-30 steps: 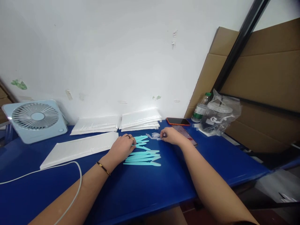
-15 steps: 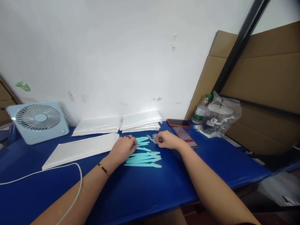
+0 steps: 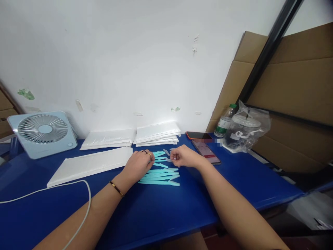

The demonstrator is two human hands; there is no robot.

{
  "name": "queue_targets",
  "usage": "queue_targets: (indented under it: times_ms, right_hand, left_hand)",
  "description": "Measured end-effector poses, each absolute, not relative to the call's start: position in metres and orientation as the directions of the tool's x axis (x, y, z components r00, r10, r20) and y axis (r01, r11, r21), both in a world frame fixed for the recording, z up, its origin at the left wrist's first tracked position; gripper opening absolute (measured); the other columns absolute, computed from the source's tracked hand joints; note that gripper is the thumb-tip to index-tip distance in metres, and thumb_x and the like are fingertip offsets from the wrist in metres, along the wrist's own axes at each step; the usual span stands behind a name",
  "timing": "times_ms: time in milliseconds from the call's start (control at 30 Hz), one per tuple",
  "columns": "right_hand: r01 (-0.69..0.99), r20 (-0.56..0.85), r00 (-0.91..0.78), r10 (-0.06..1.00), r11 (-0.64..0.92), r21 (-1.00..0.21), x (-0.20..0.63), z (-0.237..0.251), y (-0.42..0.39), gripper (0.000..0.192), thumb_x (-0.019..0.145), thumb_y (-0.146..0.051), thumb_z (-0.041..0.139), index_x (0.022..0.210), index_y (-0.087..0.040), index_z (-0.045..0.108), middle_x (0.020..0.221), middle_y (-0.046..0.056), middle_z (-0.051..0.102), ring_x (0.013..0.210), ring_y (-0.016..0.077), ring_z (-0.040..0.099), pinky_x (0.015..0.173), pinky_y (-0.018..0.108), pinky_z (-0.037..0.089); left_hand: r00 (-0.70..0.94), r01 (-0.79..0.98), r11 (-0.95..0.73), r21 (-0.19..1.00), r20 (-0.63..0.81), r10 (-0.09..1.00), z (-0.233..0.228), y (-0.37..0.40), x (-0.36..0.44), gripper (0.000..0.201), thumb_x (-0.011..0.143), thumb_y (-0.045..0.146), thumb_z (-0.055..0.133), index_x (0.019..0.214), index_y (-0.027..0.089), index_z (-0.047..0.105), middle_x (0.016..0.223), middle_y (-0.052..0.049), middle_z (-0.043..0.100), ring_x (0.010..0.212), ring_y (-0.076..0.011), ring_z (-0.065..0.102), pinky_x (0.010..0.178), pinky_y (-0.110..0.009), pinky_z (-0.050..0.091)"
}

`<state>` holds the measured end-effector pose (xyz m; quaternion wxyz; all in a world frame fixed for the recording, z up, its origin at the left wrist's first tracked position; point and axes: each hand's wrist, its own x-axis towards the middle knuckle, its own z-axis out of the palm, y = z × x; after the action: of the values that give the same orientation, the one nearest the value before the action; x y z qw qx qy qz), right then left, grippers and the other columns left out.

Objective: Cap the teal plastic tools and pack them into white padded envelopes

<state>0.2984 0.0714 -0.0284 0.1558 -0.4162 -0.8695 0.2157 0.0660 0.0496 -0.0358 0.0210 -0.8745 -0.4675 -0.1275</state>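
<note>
The right hand (image 3: 185, 157) pinched a small clear cap (image 3: 169, 160); the left hand (image 3: 137, 164) pressed flat on the teal sticks (image 3: 159, 175) beside it. A careless nudge could scatter the row

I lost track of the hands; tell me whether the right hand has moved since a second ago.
Yes. The right hand has moved left, off the phone, toward the teal sticks.

Pale turquoise plastic sticks (image 3: 159, 175) lie flat in a loose row on the blue bench, long sides nearly parallel, just under the left grip and beside the right. Small clear caps (image 3: 168, 151) sit scattered just beyond the fingers.
</note>
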Motion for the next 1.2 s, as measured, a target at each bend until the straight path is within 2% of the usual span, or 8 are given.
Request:
queue_targets:
  times_ms: [233, 400, 500, 633, 867, 933, 1067, 1200]
  right_hand:
    - [0.629, 0.151, -0.591, 0.792, 0.570, -0.530, 0.284, -0.022, 0.059, 0.017, 0.061, -0.008, 0.054, 0.069, -0.015, 0.067, 0.059, -0.002, 0.060, 0.057, 0.0097, 0.055, 0.053, 0.017, 0.038]
    - [0.597, 0.015, -0.617, 0.787, 0.481, -0.642, 0.295, -0.019, 0.061, 0.016, 0.071, -0.021, 0.056, 0.080, -0.015, 0.069, 0.059, -0.001, 0.063, 0.053, 0.0111, 0.059, 0.055, 0.019, 0.042]
    - [0.680, 0.106, -0.522, 0.846, 0.488, -0.547, 0.309, -0.023, 0.071, 0.018, 0.075, -0.021, 0.054, 0.082, -0.016, 0.069, 0.067, 0.002, 0.066, 0.058, 0.0123, 0.060, 0.058, 0.020, 0.043]
    - [0.782, 0.239, -0.448, 0.861, 0.507, -0.363, 0.317, -0.033, 0.085, 0.016, 0.069, -0.012, 0.056, 0.078, -0.016, 0.069, 0.076, 0.004, 0.067, 0.069, 0.0142, 0.059, 0.062, 0.021, 0.041]
    - [0.780, 0.249, -0.521, 0.816, 0.574, -0.249, 0.306, -0.045, 0.093, 0.012, 0.069, -0.013, 0.057, 0.072, -0.015, 0.068, 0.077, 0.005, 0.066, 0.070, 0.0145, 0.058, 0.064, 0.022, 0.040]
    - [0.768, 0.224, -0.529, 0.819, 0.574, -0.283, 0.306, -0.045, 0.091, 0.012, 0.068, -0.013, 0.057, 0.072, -0.014, 0.068, 0.075, 0.005, 0.066, 0.066, 0.0132, 0.057, 0.062, 0.021, 0.039]
    - [0.665, 0.128, -0.616, 0.777, 0.600, -0.444, 0.309, -0.042, 0.087, 0.014, 0.071, -0.015, 0.056, 0.078, -0.016, 0.068, 0.076, 0.002, 0.066, 0.064, 0.0111, 0.057, 0.057, 0.018, 0.039]
    - [0.651, 0.094, -0.631, 0.770, 0.592, -0.475, 0.309, -0.040, 0.085, 0.013, 0.072, -0.018, 0.057, 0.077, -0.016, 0.069, 0.072, 0.001, 0.066, 0.061, 0.0107, 0.056, 0.054, 0.018, 0.038]
  left_hand:
    - [0.554, 0.814, -0.578, 0.057, 0.223, 0.802, -0.035, 0.044, 0.071, 0.018, 0.085, 0.021, 0.041, 0.082, 0.018, 0.058, 0.083, -0.004, 0.061, 0.072, -0.0153, 0.057, 0.066, -0.029, 0.038]
    - [0.580, 0.761, -0.607, 0.229, 0.178, 0.795, -0.036, 0.040, 0.071, 0.020, 0.085, 0.025, 0.042, 0.079, 0.020, 0.060, 0.082, -0.002, 0.064, 0.071, -0.0135, 0.058, 0.064, -0.024, 0.040]
    - [0.577, 0.758, -0.596, 0.265, 0.155, 0.802, -0.035, 0.043, 0.066, 0.020, 0.085, 0.027, 0.043, 0.086, 0.022, 0.062, 0.086, -0.001, 0.065, 0.076, -0.0147, 0.059, 0.065, -0.023, 0.041]
    - [0.546, 0.802, -0.576, 0.161, 0.196, 0.815, -0.037, 0.051, 0.057, 0.021, 0.083, 0.025, 0.048, 0.096, 0.023, 0.063, 0.095, -0.004, 0.064, 0.092, -0.0191, 0.057, 0.076, -0.028, 0.042]
    - [0.494, 0.830, -0.521, 0.199, 0.169, 0.853, -0.043, 0.057, 0.053, 0.014, 0.080, 0.025, 0.050, 0.078, 0.021, 0.063, 0.086, -0.003, 0.063, 0.083, -0.0183, 0.056, 0.071, -0.028, 0.042]
    - [0.478, 0.837, -0.504, 0.213, 0.163, 0.863, -0.042, 0.057, 0.054, 0.015, 0.080, 0.026, 0.050, 0.075, 0.020, 0.062, 0.084, -0.003, 0.063, 0.081, -0.0181, 0.057, 0.068, -0.027, 0.041]
    - [0.459, 0.848, -0.485, 0.214, 0.161, 0.874, -0.040, 0.057, 0.056, 0.016, 0.079, 0.027, 0.050, 0.069, 0.020, 0.061, 0.081, -0.002, 0.064, 0.076, -0.0175, 0.057, 0.064, -0.027, 0.039]
    - [0.457, 0.852, -0.485, 0.200, 0.170, 0.873, -0.041, 0.057, 0.056, 0.017, 0.078, 0.028, 0.051, 0.066, 0.020, 0.060, 0.079, -0.001, 0.064, 0.073, -0.0171, 0.057, 0.064, -0.028, 0.038]
